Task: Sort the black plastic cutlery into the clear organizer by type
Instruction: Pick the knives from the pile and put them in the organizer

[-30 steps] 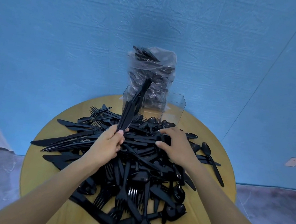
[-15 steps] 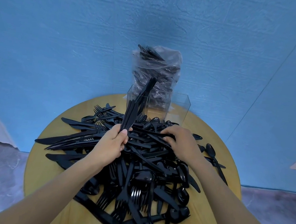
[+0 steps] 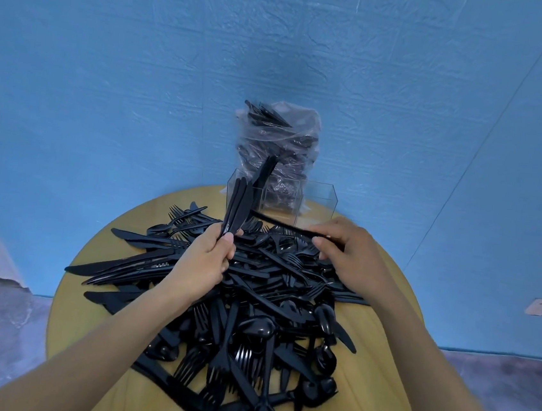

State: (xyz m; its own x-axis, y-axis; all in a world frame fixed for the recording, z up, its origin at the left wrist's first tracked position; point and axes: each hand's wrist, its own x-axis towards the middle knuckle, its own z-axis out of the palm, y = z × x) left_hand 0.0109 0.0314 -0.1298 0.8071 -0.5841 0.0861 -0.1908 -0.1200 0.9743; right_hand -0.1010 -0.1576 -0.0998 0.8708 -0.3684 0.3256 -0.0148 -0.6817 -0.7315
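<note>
A heap of black cutlery [image 3: 252, 304], knives, forks and spoons tangled together, covers most of the round wooden surface [image 3: 377, 360]. The left hand [image 3: 204, 265] grips a bundle of knives [image 3: 239, 208] by one end, fingers curled round it, the bundle tilted up and away over the heap toward the organizer [image 3: 280, 199]. The right hand [image 3: 348, 253] pinches a single knife [image 3: 281, 224] near its right end, held roughly level just above the heap. The clear organizer stands at the far edge of the surface, its compartments side by side. Behind it stands a clear bag [image 3: 280, 139] stuffed with more black cutlery, against a blue wall [image 3: 143, 74].
</note>
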